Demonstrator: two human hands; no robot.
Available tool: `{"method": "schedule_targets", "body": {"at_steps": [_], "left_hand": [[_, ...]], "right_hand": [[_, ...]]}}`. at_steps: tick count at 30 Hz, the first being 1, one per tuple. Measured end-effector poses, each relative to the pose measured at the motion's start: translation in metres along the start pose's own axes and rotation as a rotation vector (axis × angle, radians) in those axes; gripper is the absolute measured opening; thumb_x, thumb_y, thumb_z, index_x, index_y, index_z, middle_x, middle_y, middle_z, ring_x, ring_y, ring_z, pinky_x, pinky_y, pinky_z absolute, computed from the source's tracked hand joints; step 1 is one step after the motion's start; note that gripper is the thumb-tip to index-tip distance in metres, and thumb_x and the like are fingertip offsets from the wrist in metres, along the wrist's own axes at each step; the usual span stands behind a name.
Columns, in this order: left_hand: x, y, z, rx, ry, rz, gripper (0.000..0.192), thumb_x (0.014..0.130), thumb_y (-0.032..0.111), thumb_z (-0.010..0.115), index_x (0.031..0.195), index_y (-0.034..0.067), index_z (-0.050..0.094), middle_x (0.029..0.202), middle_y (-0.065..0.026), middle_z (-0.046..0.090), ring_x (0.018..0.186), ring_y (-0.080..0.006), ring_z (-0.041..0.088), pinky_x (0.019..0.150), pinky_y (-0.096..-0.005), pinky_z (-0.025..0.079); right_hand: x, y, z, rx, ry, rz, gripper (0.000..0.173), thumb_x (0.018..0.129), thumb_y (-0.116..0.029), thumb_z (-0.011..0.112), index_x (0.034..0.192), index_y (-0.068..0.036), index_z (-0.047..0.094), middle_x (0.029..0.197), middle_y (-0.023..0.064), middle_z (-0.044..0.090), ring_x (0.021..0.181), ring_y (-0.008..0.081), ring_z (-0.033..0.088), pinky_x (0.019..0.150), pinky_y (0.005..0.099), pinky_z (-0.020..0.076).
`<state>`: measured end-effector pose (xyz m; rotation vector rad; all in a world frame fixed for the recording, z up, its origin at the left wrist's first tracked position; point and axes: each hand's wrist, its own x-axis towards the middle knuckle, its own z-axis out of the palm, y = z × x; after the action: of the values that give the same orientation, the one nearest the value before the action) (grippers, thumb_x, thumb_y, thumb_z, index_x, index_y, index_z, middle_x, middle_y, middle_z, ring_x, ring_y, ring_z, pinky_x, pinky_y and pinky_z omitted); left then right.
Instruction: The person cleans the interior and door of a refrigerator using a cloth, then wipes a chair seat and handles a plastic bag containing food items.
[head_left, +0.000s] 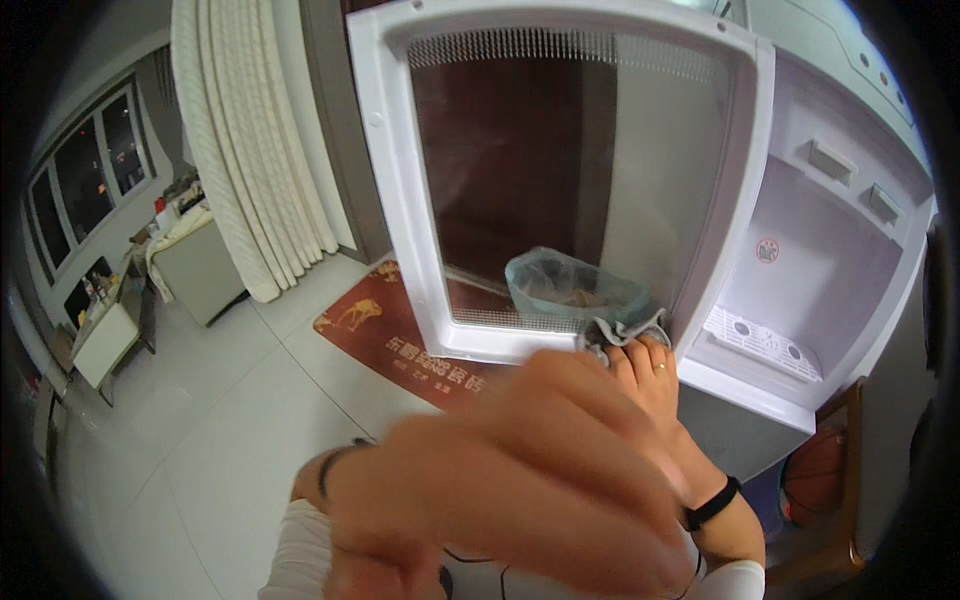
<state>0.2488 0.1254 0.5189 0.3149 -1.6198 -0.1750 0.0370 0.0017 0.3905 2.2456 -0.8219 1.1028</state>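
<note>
My right hand (643, 375), with a ring and a black wristband, presses a crumpled grey cloth (626, 330) against the lower inner corner of a white-framed door (499, 346). The door has a see-through panel (517, 172) with dotted bands at top and bottom. It stands swung out from a white water dispenser (814, 292). Very close to the camera, my left hand (517, 480) is blurred, its fingers curled. It covers much of the lower middle, and whether anything is inside it is hidden.
Behind the panel stands a bin (574, 289) with a clear liner. A red mat (367, 330) bearing writing lies on the tiled floor (217, 442). A ball (816, 469) and a wooden frame (853, 480) are at lower right. Left are a curtain (240, 150) and a cluttered cabinet (201, 262).
</note>
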Motion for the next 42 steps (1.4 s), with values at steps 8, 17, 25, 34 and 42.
{"method": "schedule_targets", "body": {"at_steps": [8,17,25,34,42], "left_hand": [[-0.057,-0.005,0.089,-0.566,-0.494,-0.143,0.055,0.096,0.045,0.038,0.127,0.000,0.046,0.121,-0.0172,0.050,0.116,-0.0246,0.048,0.101,-0.0373,0.033],[-0.097,-0.015,0.099,-0.709,-0.614,-0.249,0.055,0.097,0.045,0.038,0.127,0.000,0.046,0.122,-0.0168,0.050,0.116,-0.0238,0.047,0.101,-0.0371,0.033],[-0.100,-0.022,0.094,-0.757,-0.609,-0.227,0.055,0.097,0.045,0.037,0.127,0.000,0.046,0.123,-0.0164,0.050,0.116,-0.0231,0.047,0.100,-0.0369,0.034],[-0.096,-0.022,0.086,-0.746,-0.613,-0.237,0.055,0.097,0.045,0.037,0.128,0.000,0.046,0.124,-0.0160,0.049,0.116,-0.0223,0.046,0.100,-0.0367,0.034],[-0.099,-0.024,0.080,-0.742,-0.609,-0.241,0.055,0.097,0.046,0.037,0.128,0.000,0.046,0.125,-0.0157,0.049,0.116,-0.0217,0.046,0.099,-0.0365,0.034]], "right_hand": [[0.007,-0.005,-0.008,-0.047,0.058,0.117,0.029,0.075,-0.007,0.062,0.102,0.002,0.055,0.102,0.0182,0.055,0.097,0.0343,0.051,0.084,0.0450,0.0388],[0.030,-0.055,0.032,0.110,0.030,0.111,0.039,0.072,-0.005,0.063,0.109,0.003,0.055,0.108,0.0180,0.055,0.102,0.0352,0.050,0.089,0.0460,0.0365],[0.035,-0.050,0.031,0.102,-0.034,-0.003,0.038,0.074,-0.007,0.062,0.110,0.001,0.055,0.109,0.0164,0.055,0.102,0.0335,0.051,0.088,0.0444,0.0378],[0.007,-0.005,0.001,-0.068,-0.010,0.062,0.036,0.072,-0.005,0.060,0.107,0.002,0.054,0.103,0.0195,0.053,0.097,0.0362,0.050,0.085,0.0474,0.0365],[0.015,-0.020,0.006,-0.080,0.003,0.128,0.033,0.073,-0.008,0.061,0.104,0.002,0.055,0.103,0.0181,0.054,0.096,0.0345,0.051,0.086,0.0461,0.0355]]}}
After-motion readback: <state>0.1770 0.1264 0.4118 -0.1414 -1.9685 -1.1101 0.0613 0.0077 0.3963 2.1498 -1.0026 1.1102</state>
